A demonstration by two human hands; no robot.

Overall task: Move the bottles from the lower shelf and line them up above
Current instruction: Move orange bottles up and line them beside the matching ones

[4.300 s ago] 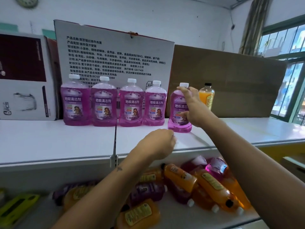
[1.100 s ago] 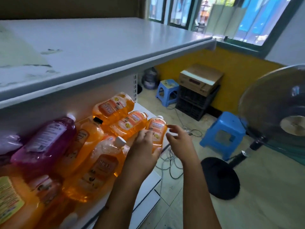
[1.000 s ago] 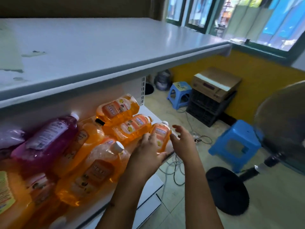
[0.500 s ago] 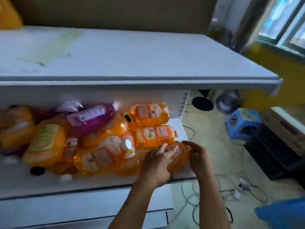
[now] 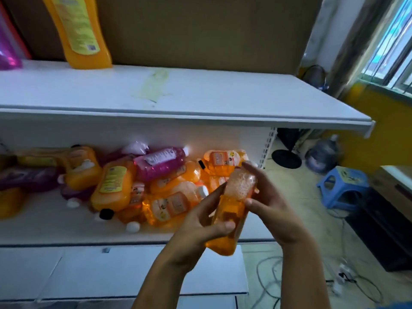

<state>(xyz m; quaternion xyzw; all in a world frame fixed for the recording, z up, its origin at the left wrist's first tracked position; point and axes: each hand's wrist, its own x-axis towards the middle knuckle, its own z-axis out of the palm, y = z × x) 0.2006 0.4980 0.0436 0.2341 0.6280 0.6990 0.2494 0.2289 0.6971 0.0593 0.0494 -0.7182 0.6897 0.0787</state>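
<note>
I hold a small orange bottle (image 5: 234, 208) with foamy liquid in both hands, just in front of the lower shelf's right end. My left hand (image 5: 200, 224) grips its lower body, thumb across the front. My right hand (image 5: 267, 201) grips its upper part from the right. Several orange and pink bottles (image 5: 156, 175) lie in a heap on the lower shelf (image 5: 55, 233). On the upper shelf (image 5: 200, 94) a tall orange bottle (image 5: 80, 32) stands at the back left, with part of a pink bottle (image 5: 7, 52) at the left edge.
A brown cardboard sheet (image 5: 200, 30) backs the upper shelf. To the right on the floor are a blue stool (image 5: 341, 188), a water jug (image 5: 323, 155), a black fan base (image 5: 286, 158) and cables (image 5: 278, 286). A window (image 5: 390, 41) is at the top right.
Both hands have lifted the small orange bottle off the lower shelf's right end and tilted it up toward me. My view has swung left and up, showing the upper shelf.
</note>
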